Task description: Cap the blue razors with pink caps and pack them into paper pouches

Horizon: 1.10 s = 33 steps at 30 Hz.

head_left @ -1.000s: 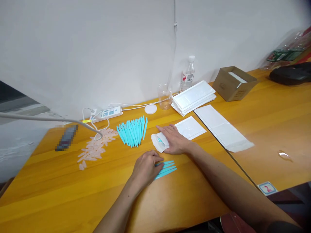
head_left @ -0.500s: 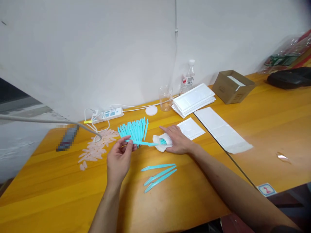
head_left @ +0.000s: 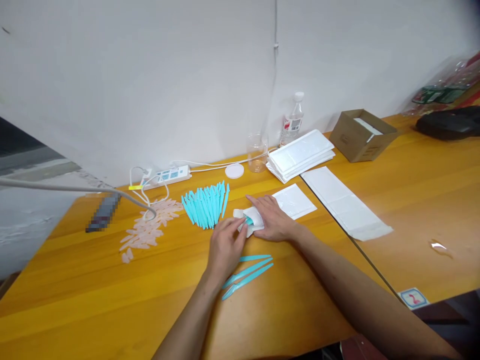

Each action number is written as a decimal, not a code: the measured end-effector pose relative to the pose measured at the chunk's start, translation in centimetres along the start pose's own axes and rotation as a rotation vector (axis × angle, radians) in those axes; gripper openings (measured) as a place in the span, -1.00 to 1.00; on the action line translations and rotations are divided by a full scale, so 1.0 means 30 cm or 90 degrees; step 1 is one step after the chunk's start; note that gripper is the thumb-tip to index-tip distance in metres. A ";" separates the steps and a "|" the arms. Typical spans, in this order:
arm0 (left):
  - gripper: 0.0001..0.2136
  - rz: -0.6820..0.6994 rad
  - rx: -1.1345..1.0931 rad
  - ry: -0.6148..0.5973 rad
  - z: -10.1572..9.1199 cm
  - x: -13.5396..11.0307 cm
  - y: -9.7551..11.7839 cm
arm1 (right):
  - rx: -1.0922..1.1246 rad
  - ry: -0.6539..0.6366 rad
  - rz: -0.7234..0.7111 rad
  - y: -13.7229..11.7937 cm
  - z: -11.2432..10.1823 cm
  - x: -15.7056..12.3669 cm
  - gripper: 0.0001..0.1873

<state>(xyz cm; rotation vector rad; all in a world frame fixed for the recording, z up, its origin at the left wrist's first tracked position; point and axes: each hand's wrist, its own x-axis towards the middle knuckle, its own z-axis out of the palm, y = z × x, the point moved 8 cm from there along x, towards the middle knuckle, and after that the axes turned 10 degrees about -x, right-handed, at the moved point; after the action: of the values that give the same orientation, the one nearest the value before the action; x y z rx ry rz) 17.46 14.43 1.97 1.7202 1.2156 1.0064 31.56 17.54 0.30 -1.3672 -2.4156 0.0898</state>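
Note:
My right hand [head_left: 274, 219] grips a small white padded envelope [head_left: 255, 216] from its right side, its mouth facing left. Turquoise eyebrow razors [head_left: 249, 220] show inside that mouth. My left hand [head_left: 227, 245] is closed in a pinch at the opening, on the end of a razor mostly hidden by its fingers and the envelope. Below the hands lie three loose turquoise eyebrow razors [head_left: 250, 281], their left ends partly behind my left hand. A fanned pile of the same razors [head_left: 204, 205] rests to the upper left.
Small pale pink pieces [head_left: 150, 227] are spread at left, near a phone [head_left: 103, 212] and a power strip [head_left: 172, 174]. Behind stand a clear jar [head_left: 257, 155], a water bottle [head_left: 293, 120] and a cardboard box [head_left: 360, 140]. White envelopes [head_left: 300, 155] are stacked at the back.
My left hand has moved right to the envelope's mouth, sliding the eyebrow razor it held into the envelope. My right hand keeps its grip in about the same place.

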 end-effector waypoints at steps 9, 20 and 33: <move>-0.85 0.050 0.206 -0.267 -0.012 -0.111 0.029 | -0.021 -0.040 0.000 0.004 0.024 0.004 0.07; -0.36 -0.136 -0.387 0.270 -0.228 -0.009 -0.083 | -0.010 -0.008 0.008 0.005 0.010 0.001 0.03; -0.65 -0.151 -0.022 0.148 -0.018 0.011 -0.110 | -0.032 0.026 -0.018 -0.001 -0.018 -0.011 0.00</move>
<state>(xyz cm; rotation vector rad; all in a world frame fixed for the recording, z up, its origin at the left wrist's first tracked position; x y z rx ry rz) 15.92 15.61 -0.78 1.4202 1.5014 1.0956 31.86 17.18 0.71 -1.3426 -2.4174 -0.0061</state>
